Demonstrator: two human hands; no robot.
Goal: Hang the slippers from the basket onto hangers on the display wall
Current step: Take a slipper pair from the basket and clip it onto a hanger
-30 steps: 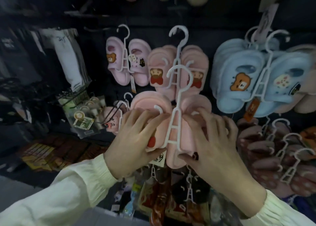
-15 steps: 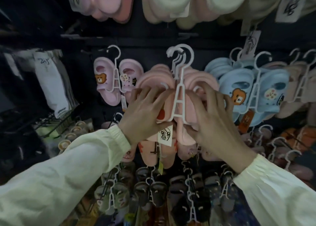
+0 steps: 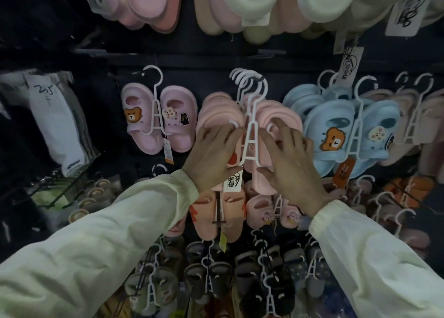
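**A:** Status on the hang?

**B:** Placement step, tail end, by my read. I saw the pink slippers [image 3: 278, 112] on their white hanger [image 3: 249, 141], up against the display wall [image 3: 192, 60] at the front of a stack of matching pink pairs. The hanger's top sat in the bunch of hooks [image 3: 247, 74] at the dark peg [image 3: 261, 78]. I couldn't tell if it was fully over the peg or only against it.

**A:** Grips?

**B:** Both bare hands were on the pair. The left grip [image 3: 213, 156] lay flat on the left slipper, fingers straight and spread, pressing rather than wrapped. The right grip [image 3: 290, 163] did the same on the right slipper, fingers slightly bent, thumb just below the hanger's bottom bar. As far as I could see, neither was clamped round anything.

**A:** Neighbours?

**B:** The lilac bear pair [image 3: 141, 125] hung to the left, apart. The blue bear pair [image 3: 336, 127] hung to the right, with the right grip's outer fingers just beside its edge. A paper tag [image 3: 232, 181] hung under the left grip.

**A:** Next move?

**B:** My call was to confirm the hook was seated, then pull both grips straight back. That means no sideways drag that lifts the hanger off the peg, and no knock on the blue pair. After that, back to the basket. It wasn't in view, so I couldn't say how many pairs remained.
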